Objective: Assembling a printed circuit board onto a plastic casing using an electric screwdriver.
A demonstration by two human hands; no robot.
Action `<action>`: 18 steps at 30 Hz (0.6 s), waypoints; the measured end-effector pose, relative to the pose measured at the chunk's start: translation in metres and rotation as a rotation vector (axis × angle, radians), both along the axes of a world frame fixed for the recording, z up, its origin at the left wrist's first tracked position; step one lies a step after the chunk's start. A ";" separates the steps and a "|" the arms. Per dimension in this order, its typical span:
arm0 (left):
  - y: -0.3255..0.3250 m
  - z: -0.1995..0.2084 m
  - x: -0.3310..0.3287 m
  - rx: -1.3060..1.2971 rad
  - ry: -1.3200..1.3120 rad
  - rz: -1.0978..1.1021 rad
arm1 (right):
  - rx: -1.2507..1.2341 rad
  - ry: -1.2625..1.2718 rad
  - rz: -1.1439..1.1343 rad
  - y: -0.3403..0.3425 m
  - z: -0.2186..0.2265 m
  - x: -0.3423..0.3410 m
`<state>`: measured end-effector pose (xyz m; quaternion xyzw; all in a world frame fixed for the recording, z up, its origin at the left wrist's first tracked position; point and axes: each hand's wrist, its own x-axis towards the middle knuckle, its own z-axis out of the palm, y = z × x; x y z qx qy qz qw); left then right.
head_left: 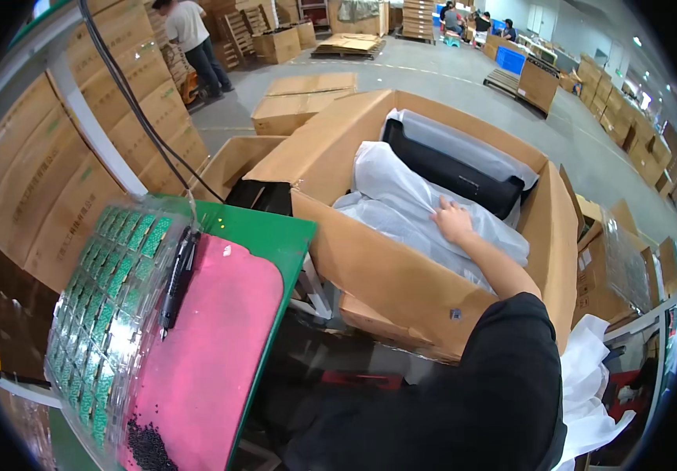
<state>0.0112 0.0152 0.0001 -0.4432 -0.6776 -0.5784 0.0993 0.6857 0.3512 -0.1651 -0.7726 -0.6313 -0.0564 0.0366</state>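
My right hand [453, 220] reaches into a large open cardboard box [401, 267]. Its fingers are apart and rest on a white plastic wrapping [385, 188] that covers something bulky inside. Behind the wrapping, a long black plastic part [456, 169] lies in the box, partly covered by a whitish translucent sheet. What the white wrapping holds is hidden. My left hand is out of the picture.
At left, a green-topped bench [268, 224] carries a pink mat [213, 330], a black electric screwdriver [179, 282], trays of green circuit boards [107, 314] and small black screws [148, 447]. Stacked cartons [48, 173] stand behind. White sheeting [589, 392] hangs at right.
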 end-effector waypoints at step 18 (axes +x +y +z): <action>0.044 -0.002 0.075 -0.061 0.113 -0.821 | 1.104 1.526 0.187 -0.060 0.425 -0.038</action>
